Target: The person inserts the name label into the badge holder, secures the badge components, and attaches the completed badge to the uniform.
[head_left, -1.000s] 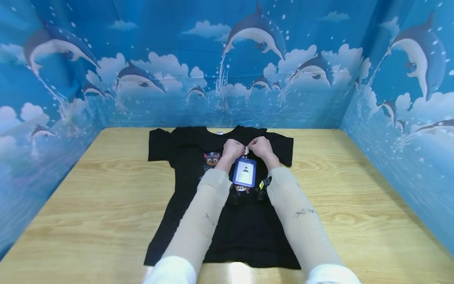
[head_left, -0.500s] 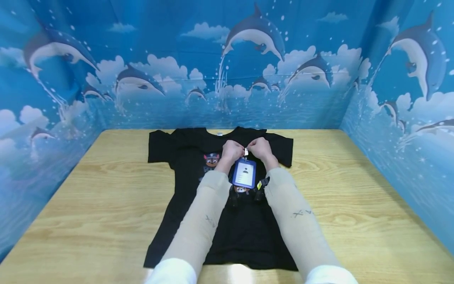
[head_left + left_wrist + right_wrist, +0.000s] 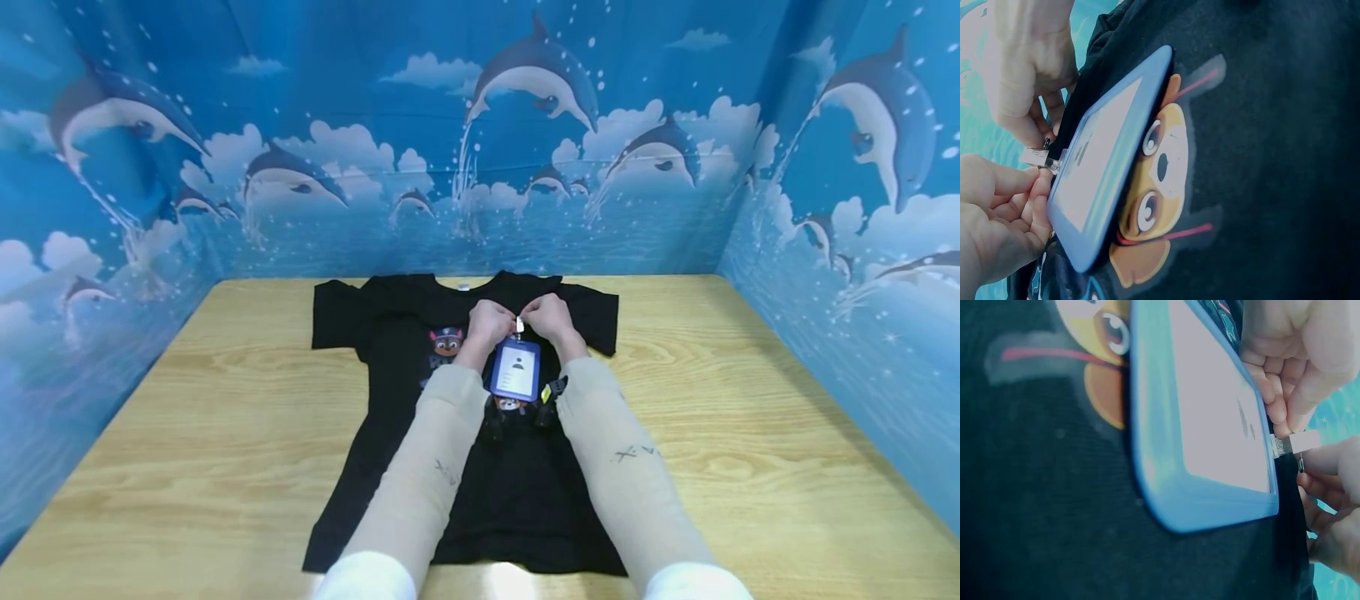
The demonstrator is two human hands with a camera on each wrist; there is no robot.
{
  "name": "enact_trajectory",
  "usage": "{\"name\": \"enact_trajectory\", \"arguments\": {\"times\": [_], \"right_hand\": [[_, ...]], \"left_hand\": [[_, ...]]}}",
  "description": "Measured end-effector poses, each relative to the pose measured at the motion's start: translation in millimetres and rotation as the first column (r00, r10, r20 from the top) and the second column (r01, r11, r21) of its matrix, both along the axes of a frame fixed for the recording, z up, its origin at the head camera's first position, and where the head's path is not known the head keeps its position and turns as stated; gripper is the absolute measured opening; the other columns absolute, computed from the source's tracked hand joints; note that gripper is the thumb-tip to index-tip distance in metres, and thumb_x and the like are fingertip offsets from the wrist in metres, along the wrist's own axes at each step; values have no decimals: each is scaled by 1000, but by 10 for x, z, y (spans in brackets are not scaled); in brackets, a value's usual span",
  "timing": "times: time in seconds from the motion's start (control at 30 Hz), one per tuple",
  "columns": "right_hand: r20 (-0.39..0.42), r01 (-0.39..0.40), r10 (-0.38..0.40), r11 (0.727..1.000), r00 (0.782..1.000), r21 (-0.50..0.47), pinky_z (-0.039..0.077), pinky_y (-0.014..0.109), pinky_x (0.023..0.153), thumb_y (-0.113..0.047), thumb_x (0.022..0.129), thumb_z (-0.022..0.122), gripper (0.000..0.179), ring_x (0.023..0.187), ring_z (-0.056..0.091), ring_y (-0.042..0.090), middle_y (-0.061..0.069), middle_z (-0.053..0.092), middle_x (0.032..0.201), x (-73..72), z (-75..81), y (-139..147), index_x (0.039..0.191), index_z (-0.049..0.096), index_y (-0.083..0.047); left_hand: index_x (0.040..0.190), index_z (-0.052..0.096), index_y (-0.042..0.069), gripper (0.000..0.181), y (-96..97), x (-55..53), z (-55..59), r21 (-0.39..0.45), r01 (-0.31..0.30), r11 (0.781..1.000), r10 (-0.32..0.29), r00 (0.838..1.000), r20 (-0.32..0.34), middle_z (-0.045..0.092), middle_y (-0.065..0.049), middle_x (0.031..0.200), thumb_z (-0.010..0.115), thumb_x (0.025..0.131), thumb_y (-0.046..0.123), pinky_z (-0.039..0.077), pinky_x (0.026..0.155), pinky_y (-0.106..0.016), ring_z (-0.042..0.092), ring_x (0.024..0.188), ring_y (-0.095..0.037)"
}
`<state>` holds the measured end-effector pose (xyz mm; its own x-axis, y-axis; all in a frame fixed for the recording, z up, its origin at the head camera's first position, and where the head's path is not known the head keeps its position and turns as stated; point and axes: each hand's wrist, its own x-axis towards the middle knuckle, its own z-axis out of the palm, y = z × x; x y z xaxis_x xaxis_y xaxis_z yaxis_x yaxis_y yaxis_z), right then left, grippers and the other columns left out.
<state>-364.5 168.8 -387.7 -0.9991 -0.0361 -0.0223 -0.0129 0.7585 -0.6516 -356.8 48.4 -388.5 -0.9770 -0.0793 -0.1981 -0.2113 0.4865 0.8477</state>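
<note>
A blue-framed ID badge (image 3: 515,371) with a white card lies on the chest of a black T-shirt (image 3: 408,400), partly over a cartoon dog print (image 3: 1159,175). A clear strap and small metal clip (image 3: 1280,445) rise from the badge's top edge. My left hand (image 3: 489,323) pinches at the clip from the left, thumb and forefinger meeting right beside the metal. From the right, my right hand (image 3: 550,317) pinches a thin wire part of the clip, its other fingers curled by the shirt fabric. How much fabric is between the fingertips I cannot tell.
The T-shirt is spread face up on a wood-grain table (image 3: 750,400), its neck toward the far edge. Another cartoon dog print (image 3: 447,342) shows left of the left hand. A blue dolphin-patterned curtain (image 3: 360,225) encloses the back and both sides.
The hands stay at the badge clip with only slight finger movement. The clip's strap is turned a little. The whole scene sits slightly lower in the head view.
</note>
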Motion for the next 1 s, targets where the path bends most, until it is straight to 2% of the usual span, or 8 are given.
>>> {"name": "enact_trajectory", "arguments": {"times": [0.23,0.4,0.63,0.8,1.0], "right_hand": [[16,8,-8,1000,1000,-15,45,35,80,-10,89,56,18,92,55,24,12,65,105,-8,0,5,95,71,-2],[39,9,-8,999,999,-50,45,36,80,-10,90,56,18,93,55,24,13,64,107,-2,4,9,97,71,-2],[58,-29,34,996,998,-86,43,33,76,-8,91,55,18,91,52,24,15,62,108,15,20,12,99,69,1],[92,-32,45,990,995,-137,38,30,72,-7,92,54,18,86,47,23,14,59,108,13,17,30,100,67,2],[131,-58,77,988,988,-142,40,32,77,-8,94,51,22,93,48,24,16,56,116,12,58,59,108,64,3]], "left_hand": [[87,74,7,16,10,-19,-18,12,-9,1000,9,1000,4,67,-5,77,59,85,3,44,55,-23,59,67,-15],[89,74,6,14,-5,7,-3,28,3,1000,-3,1000,-2,65,-5,79,61,85,3,43,53,-23,58,65,-13],[91,73,5,16,-25,30,-6,30,20,999,-19,999,-34,67,-5,75,59,84,2,45,55,-24,60,65,-14],[98,72,6,19,-22,41,-25,43,29,999,-28,999,-26,67,-4,80,57,87,4,46,58,-24,61,69,-14],[103,70,5,21,-25,31,-15,38,61,997,-60,998,-31,66,-7,91,58,86,3,46,60,-25,60,75,-16]]}}
